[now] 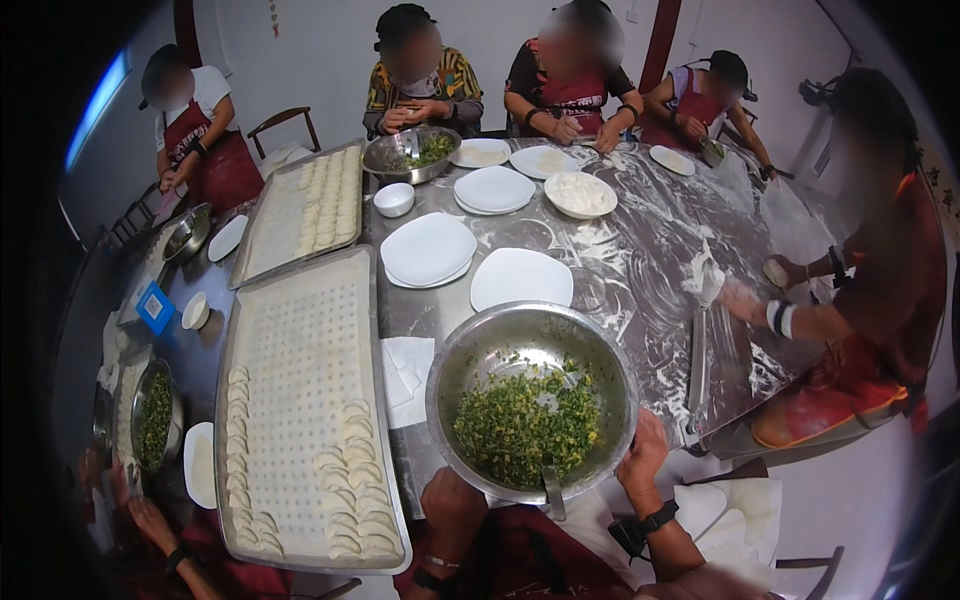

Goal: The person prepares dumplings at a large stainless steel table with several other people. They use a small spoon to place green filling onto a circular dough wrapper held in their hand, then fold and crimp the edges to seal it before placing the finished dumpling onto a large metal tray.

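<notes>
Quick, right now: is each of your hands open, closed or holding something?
Left hand: looks curled, beside the round silver metal bowl; whether it's holding anything can't be told.
Right hand: at the bowl's right edge; open or closed can't be told.

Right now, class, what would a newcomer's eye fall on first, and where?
The eye would likely land first on the big metal bowl of chopped green filling at the near edge of the table, between the person's left hand and right hand. Left of it, a large tray carries rows of pale dumplings along both sides. Beyond the bowl, white plates cluster.
</notes>
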`<state>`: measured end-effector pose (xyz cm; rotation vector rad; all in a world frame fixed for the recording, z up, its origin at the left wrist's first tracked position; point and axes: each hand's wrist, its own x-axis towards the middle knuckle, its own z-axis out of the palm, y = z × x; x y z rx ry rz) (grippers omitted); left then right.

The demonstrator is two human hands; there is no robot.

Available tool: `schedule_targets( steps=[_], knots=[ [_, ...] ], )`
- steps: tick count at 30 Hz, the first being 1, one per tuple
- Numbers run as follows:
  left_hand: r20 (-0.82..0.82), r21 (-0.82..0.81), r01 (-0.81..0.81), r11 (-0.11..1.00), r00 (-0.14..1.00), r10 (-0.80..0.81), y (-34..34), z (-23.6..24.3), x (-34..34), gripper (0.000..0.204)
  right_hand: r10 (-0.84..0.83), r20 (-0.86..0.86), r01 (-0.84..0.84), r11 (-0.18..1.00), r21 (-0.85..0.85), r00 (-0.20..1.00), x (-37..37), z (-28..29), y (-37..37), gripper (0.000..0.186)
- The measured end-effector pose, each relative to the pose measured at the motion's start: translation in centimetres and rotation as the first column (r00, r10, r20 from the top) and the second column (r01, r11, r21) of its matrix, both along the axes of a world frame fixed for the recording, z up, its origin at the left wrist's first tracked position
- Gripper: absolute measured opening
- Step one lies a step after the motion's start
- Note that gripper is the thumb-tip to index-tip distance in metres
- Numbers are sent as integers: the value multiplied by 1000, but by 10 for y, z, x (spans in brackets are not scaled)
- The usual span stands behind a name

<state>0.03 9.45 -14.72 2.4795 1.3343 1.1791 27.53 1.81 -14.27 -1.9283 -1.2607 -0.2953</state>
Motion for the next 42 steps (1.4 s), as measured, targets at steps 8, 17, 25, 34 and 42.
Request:
schedule_targets(
  steps=[8, 17, 25, 34, 42],
  knots=[
    [25, 27, 7, 1000, 1000, -7, 1, -1, 0, 14, -1, 6, 2, 1000, -9, 1000, -2, 2, 1, 33],
    [-5, 11, -2, 1000, 1000, 2, -3, 12, 4, 14, -21, 13, 21, 1000, -8, 1000, -1, 0, 1, 31],
    [27, -1, 9, 1000, 1000, -9, -2, 15, 6, 13, -11, 10, 11, 1000, 6, 1000, -2, 3, 1, 31],
    [-12, -49, 7, 999, 1000, -8, -5, 16, 2, 14, -17, 21, 17, 1000, 0, 1000, -2, 1, -1, 31],
    [13, 19, -20, 1000, 1000, 19, -7, 8, 0, 11, -27, -1, 27, 1000, -4, 1000, -1, -2, -1, 30]
  ],
)
